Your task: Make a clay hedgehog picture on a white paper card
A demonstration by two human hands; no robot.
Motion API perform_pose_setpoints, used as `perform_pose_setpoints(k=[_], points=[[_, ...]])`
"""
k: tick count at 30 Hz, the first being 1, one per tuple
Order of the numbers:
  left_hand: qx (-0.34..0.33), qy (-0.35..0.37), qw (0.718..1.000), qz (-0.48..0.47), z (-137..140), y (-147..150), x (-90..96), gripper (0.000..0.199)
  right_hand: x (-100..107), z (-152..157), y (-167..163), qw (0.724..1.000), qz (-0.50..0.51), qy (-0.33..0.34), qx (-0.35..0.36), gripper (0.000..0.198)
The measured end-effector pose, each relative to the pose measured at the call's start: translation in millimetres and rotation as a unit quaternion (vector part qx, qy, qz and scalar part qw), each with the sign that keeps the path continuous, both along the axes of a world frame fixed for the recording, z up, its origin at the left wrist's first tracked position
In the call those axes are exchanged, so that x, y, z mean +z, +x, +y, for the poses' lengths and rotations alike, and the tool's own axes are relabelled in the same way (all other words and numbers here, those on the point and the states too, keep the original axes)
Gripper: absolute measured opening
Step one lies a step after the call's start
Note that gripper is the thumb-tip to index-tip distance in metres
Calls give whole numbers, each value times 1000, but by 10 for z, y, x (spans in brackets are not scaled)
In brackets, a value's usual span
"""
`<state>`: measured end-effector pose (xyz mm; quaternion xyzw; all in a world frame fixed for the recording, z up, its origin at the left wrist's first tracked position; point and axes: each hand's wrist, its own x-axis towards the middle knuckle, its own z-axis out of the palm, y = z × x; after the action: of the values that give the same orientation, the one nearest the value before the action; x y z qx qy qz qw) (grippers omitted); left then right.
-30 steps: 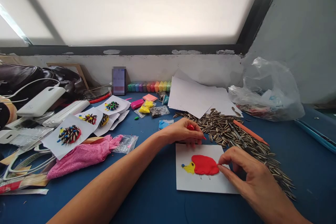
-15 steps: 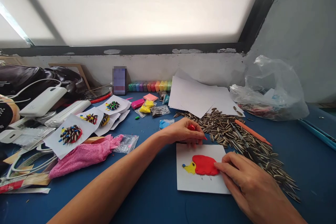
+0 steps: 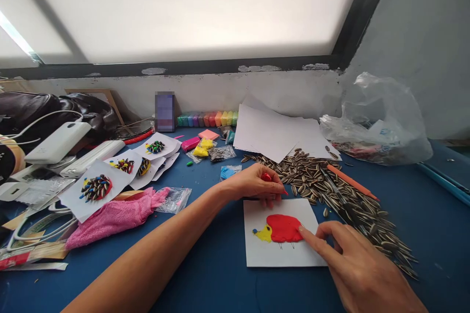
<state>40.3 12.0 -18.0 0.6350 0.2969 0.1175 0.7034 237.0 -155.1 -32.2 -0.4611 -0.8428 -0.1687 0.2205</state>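
Observation:
A white paper [image 3: 271,257] lies on the blue table in front of me, bearing a hedgehog-like figure. Its body is a flat patch of red modelling clay [image 3: 282,228], with a yellow clay snout [image 3: 263,234] and a small blue nose [image 3: 254,231]. Thin drawn legs show below. My left hand [image 3: 251,183], closed at the paper's far edge, holds a lump of red clay [image 3: 266,177], a small tip poking out from the fingertips. One outstretched digit of my right hand [image 3: 352,259] touches the red patch's right edge; its fingers are apart and hold nothing.
Striped sunflower seeds [image 3: 308,181] are heaped behind and right, with an orange stick [image 3: 352,182] on them. Blank sheets [image 3: 268,132] and a plastic bag [image 3: 382,132] lie farther back. Left are finished seed hedgehogs [image 3: 96,189], a pink cloth [image 3: 113,222] and clay packets [image 3: 203,146].
My right hand's fingers have spread, leaving one digit on the red patch's edge. The left hand keeps its hold on the red clay. The view has shifted slightly.

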Motion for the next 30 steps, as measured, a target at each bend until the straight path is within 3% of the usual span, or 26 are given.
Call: perform_pose_setpoints(k=[4, 16, 24, 30], points=[[5, -10, 1000, 8, -14, 7, 14, 49, 14, 14, -63, 1000, -19, 24, 1, 47], [4, 19, 999, 34, -40, 28, 38, 39, -47, -39, 66, 999, -31, -24, 8, 42], [41, 85, 994, 61, -86, 53, 131, 13, -78, -58, 6, 999, -20, -30, 12, 40], [-17, 58, 996, 68, -130, 74, 108, 16, -36, -42, -86, 999, 25, -23, 11, 37]])
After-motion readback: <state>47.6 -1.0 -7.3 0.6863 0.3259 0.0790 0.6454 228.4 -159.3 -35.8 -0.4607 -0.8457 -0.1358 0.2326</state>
